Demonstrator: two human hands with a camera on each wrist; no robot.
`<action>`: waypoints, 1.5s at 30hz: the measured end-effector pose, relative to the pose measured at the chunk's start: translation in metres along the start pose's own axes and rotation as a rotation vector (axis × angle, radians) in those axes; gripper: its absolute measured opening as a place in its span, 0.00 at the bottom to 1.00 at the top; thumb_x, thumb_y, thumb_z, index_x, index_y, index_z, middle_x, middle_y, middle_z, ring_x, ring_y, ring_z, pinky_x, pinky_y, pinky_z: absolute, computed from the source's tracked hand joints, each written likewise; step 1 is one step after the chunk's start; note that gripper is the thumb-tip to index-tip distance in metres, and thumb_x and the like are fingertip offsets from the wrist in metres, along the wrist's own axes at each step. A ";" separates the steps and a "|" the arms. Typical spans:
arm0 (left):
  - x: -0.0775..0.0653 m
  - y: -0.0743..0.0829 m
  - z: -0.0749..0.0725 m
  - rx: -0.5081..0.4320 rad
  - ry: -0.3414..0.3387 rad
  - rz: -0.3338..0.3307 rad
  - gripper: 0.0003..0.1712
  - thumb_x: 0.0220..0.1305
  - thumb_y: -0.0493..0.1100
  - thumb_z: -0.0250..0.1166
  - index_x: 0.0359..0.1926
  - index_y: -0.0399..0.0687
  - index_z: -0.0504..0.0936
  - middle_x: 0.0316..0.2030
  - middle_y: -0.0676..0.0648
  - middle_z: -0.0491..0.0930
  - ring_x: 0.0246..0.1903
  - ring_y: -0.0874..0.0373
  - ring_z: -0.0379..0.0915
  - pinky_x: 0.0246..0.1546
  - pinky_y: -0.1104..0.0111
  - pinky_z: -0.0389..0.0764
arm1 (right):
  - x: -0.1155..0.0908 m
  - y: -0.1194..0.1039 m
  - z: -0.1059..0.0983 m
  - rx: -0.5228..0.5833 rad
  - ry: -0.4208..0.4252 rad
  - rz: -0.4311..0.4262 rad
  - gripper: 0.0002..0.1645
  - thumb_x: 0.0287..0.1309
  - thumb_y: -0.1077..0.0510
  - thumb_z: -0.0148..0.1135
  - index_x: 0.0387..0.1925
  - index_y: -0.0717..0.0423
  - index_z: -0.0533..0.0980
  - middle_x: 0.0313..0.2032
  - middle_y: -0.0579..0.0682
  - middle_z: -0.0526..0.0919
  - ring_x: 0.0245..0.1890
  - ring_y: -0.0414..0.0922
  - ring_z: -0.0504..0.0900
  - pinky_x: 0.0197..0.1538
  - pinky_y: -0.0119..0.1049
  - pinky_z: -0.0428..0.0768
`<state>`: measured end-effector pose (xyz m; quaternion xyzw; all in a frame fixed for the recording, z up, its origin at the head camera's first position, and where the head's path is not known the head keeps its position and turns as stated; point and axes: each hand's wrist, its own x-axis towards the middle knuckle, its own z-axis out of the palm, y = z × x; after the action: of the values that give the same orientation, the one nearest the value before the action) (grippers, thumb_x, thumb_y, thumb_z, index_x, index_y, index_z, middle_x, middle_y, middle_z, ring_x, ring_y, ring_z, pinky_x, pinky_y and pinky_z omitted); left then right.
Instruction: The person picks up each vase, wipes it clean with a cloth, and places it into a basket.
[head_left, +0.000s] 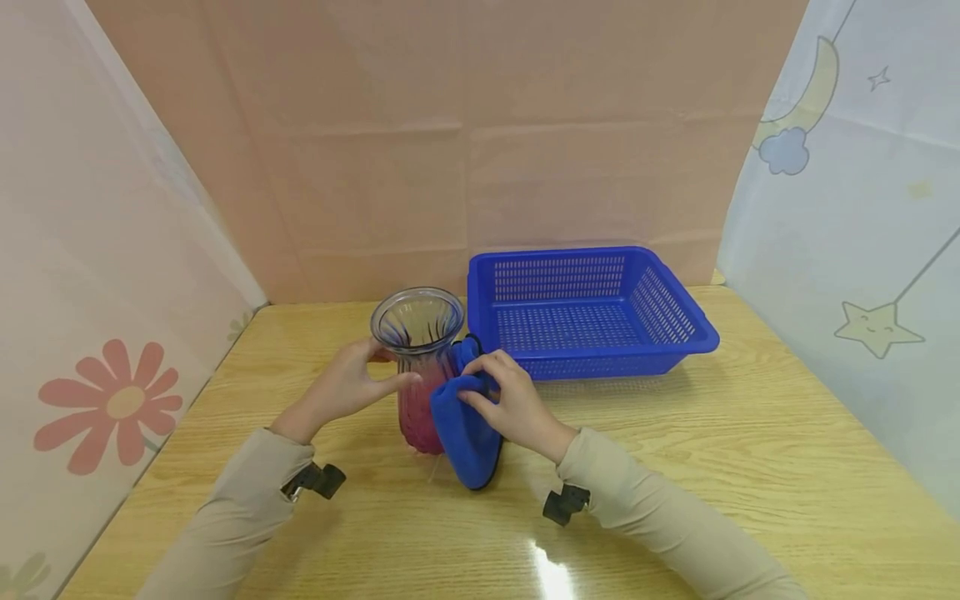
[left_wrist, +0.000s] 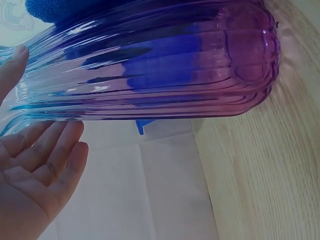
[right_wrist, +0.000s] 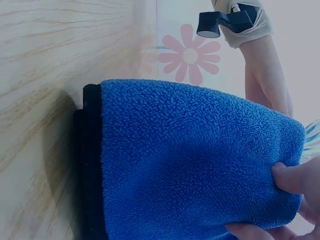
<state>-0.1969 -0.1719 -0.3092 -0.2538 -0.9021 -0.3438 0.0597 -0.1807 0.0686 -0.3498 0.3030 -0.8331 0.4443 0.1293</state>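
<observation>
A ribbed glass vase (head_left: 417, 412), clear bluish at its flared mouth and pink toward the base, stands upright over the table. My left hand (head_left: 341, 387) grips it just below the rim, thumb on the near side and fingers behind. Whether its base touches the wood is hard to tell. In my right hand (head_left: 521, 408), thumb and fingers pinch the top of a folded blue cloth (head_left: 467, 433) with black edging. The cloth hangs down against the vase's right side. The right wrist view shows its fluffy surface (right_wrist: 190, 150) close up.
A blue plastic basket (head_left: 592, 360) with slotted walls sits behind and right of the vase. The wooden table (head_left: 675, 467) spreads around them. A peach sheet (head_left: 450, 167) rises at the back, and printed sheets stand at both sides.
</observation>
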 end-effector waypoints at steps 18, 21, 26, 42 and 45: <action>-0.001 -0.002 -0.005 0.010 -0.091 -0.037 0.27 0.59 0.49 0.65 0.56 0.40 0.73 0.48 0.38 0.81 0.50 0.41 0.76 0.53 0.49 0.77 | 0.009 -0.003 -0.002 0.070 0.029 0.020 0.08 0.55 0.63 0.64 0.38 0.55 0.75 0.40 0.53 0.76 0.45 0.48 0.79 0.42 0.33 0.84; -0.001 -0.002 -0.005 0.023 -0.087 -0.032 0.26 0.60 0.48 0.64 0.55 0.39 0.73 0.48 0.37 0.80 0.49 0.40 0.76 0.52 0.49 0.77 | 0.011 -0.005 -0.003 0.090 0.038 0.013 0.09 0.55 0.63 0.64 0.39 0.56 0.75 0.40 0.53 0.76 0.45 0.48 0.79 0.42 0.33 0.84; -0.001 -0.001 -0.005 0.024 -0.086 -0.022 0.25 0.61 0.47 0.63 0.55 0.39 0.73 0.48 0.37 0.80 0.49 0.41 0.76 0.51 0.50 0.78 | 0.014 -0.009 -0.006 0.119 0.061 0.006 0.09 0.55 0.63 0.64 0.39 0.57 0.76 0.41 0.54 0.77 0.45 0.48 0.79 0.42 0.32 0.84; 0.001 -0.003 -0.006 -0.041 -0.101 0.054 0.32 0.60 0.43 0.63 0.62 0.37 0.63 0.52 0.37 0.78 0.50 0.41 0.76 0.53 0.48 0.77 | 0.020 -0.018 -0.013 0.219 0.099 0.012 0.09 0.55 0.64 0.64 0.39 0.58 0.76 0.40 0.55 0.76 0.43 0.48 0.78 0.41 0.30 0.84; 0.001 -0.003 -0.006 -0.063 -0.115 0.066 0.33 0.61 0.42 0.63 0.63 0.36 0.63 0.53 0.36 0.77 0.51 0.42 0.75 0.54 0.48 0.76 | 0.020 -0.020 -0.015 0.240 0.109 0.013 0.09 0.55 0.64 0.64 0.39 0.58 0.76 0.40 0.55 0.76 0.43 0.47 0.78 0.41 0.30 0.84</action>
<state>-0.1996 -0.1774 -0.3059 -0.3044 -0.8840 -0.3546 0.0112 -0.1846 0.0646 -0.3187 0.2863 -0.7676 0.5573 0.1346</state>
